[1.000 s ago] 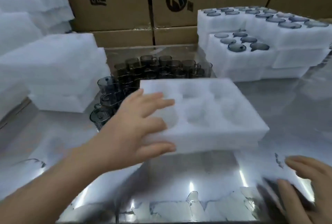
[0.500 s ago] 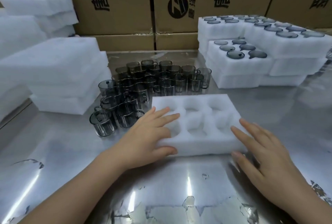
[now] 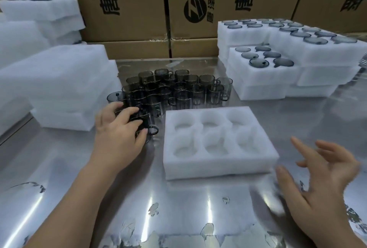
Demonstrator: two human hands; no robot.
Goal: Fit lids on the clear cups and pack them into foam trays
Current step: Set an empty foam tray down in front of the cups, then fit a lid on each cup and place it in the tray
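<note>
While the left hand [image 3: 119,130] curls round a cup [image 3: 147,125] at the near edge of the cups [image 3: 178,90], just left of the empty tray [image 3: 218,168], the right hand [image 3: 321,176] hovers spread wide, holding nothing. Light, hard, slick, likely breakable, I'd say: grip the body, not the thin handle.

The left carton [image 3: 127,19] bears, in large black print turned on its side, the characters 唐泽, with smaller lines beside them beginning 沧州 and 地址. The middle carton [image 3: 228,27] shows a round black logo [image 3: 195,9] flanked by small characters too blurred to read, then 唐泽 and 沧州 again. The right carton [image 3: 327,3] carries only cut-off parts of large characters, which cannot be read.
</note>
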